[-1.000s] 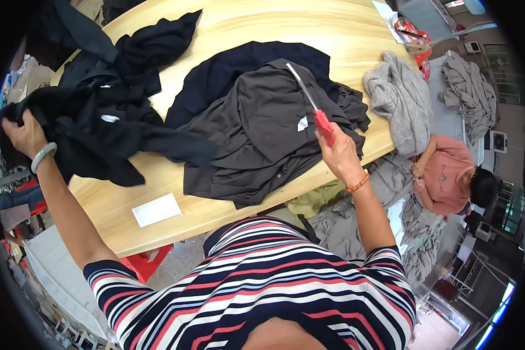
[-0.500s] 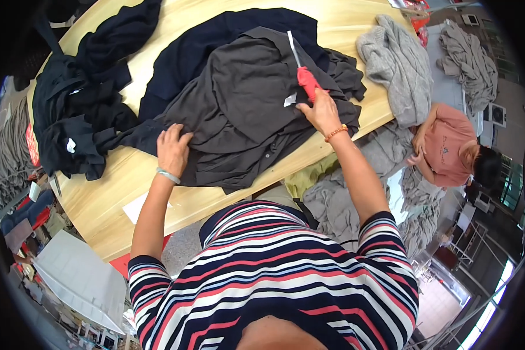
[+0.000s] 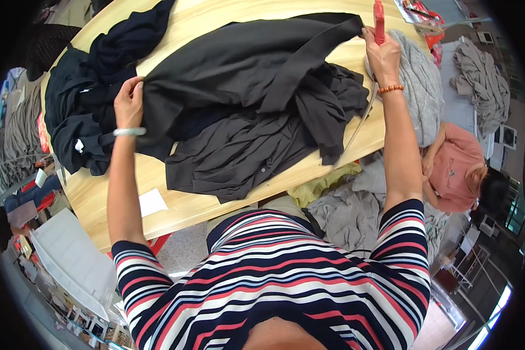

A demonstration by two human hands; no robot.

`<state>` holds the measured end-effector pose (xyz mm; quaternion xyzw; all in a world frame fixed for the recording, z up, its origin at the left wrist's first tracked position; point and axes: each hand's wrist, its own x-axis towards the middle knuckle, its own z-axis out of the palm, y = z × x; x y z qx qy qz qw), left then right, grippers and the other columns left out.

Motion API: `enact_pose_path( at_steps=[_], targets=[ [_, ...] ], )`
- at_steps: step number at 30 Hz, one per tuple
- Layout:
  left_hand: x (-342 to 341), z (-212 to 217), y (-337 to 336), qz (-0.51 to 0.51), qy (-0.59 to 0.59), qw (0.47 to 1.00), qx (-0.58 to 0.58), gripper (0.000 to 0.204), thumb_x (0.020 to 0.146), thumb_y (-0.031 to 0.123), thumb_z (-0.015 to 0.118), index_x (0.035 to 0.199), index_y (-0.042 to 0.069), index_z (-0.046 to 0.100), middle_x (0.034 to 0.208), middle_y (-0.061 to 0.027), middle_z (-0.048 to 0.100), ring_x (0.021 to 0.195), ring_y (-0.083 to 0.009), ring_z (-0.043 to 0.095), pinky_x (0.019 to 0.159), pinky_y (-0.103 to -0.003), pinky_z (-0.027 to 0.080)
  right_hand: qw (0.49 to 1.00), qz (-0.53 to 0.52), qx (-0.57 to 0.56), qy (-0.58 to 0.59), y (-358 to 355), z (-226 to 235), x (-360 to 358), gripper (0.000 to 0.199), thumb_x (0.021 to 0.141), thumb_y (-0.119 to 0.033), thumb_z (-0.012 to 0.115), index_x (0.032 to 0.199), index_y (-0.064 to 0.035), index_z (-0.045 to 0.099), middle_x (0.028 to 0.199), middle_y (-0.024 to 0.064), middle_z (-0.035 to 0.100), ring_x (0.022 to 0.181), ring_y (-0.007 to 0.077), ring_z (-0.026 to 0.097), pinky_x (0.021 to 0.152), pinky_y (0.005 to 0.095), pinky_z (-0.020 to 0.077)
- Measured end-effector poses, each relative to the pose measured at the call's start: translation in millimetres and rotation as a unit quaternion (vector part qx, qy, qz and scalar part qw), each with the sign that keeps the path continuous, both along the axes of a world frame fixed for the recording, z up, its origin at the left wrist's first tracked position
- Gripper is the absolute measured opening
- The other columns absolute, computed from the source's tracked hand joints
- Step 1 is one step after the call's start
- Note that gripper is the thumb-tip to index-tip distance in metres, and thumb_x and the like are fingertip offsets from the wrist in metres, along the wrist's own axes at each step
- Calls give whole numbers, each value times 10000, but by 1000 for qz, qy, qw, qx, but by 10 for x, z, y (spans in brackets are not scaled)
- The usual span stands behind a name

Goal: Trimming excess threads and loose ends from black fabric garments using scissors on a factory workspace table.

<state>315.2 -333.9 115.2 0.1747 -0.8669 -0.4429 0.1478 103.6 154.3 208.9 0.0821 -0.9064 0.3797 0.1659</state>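
Observation:
A dark charcoal knit garment (image 3: 227, 64) is stretched in an arc over the table, raised between my hands. My left hand (image 3: 128, 102) pinches its left end, thumb and fingers closed. My right hand (image 3: 384, 58) grips its far right corner and also a red-handled tool (image 3: 379, 22), whose red end points up. A thin, bent strip runs below that hand toward the table edge, apparently part of the tool. Beneath the raised cloth lies a dark grey buttoned garment (image 3: 233, 166), crumpled near the front edge. Part of a navy piece is hidden under it.
Black garments (image 3: 76, 111) are heaped on the left of the wooden table (image 3: 93, 204), near a white paper (image 3: 152, 202). A light grey knit (image 3: 417, 87) lies at right. A person in a pink top (image 3: 458, 163) sits beyond, beside grey garment piles (image 3: 344, 219).
Both hands have moved away from me and farther apart, lifting and spreading the charcoal cloth. The red-handled tool went up and right with my right hand and its red end now points upward.

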Motion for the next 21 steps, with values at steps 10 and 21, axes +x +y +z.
enact_pose_path(
  at_steps=[10, 21],
  targets=[
    [815, -696, 258, 4, -118, 979, -168, 642, 741, 232, 760, 1300, 50, 503, 1142, -183, 547, 1070, -322, 540, 952, -374, 426, 953, 140, 66, -260, -627, -438, 1256, 625, 650, -404, 835, 1026, 46, 617, 934, 200, 678, 848, 278, 677, 732, 372, 511],
    [265, -84, -34, 93, 83, 992, 36, 152, 899, 111, 584, 991, 9, 649, 826, 3, 619, 751, -86, 565, 711, -231, 466, 964, 81, -131, -218, -425, -110, 794, 172, 871, -209, 689, 956, -62, 664, 636, -47, 541, 503, 26, 455, 449, 213, 354]
  ],
)
